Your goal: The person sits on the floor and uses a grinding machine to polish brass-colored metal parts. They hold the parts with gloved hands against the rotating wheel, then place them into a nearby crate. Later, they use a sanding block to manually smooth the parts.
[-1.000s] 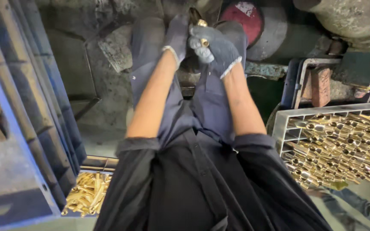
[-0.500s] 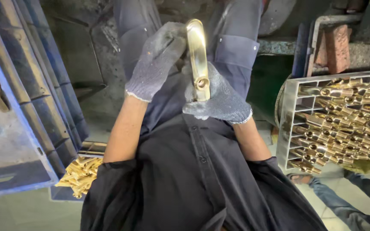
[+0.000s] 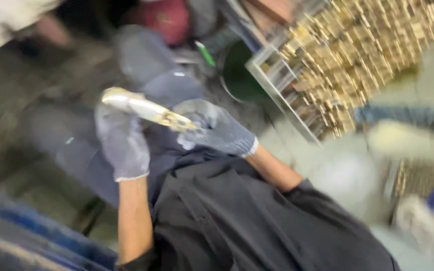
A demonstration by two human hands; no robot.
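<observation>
Brass gleams through the blur: a long brass handle stretches across both gloved hands, the left hand wrapped around its far end and the right hand gripping the near end, just over the lap. Beyond the right hand sits a gridded tray packed with more brass pieces, well apart from the handle.

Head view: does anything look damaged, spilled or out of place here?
Nothing stands out. Both gloved hands, left and right, hold one brass piece between them. The tray of brass parts looks orderly, though the picture is too blurred to judge detail.
</observation>
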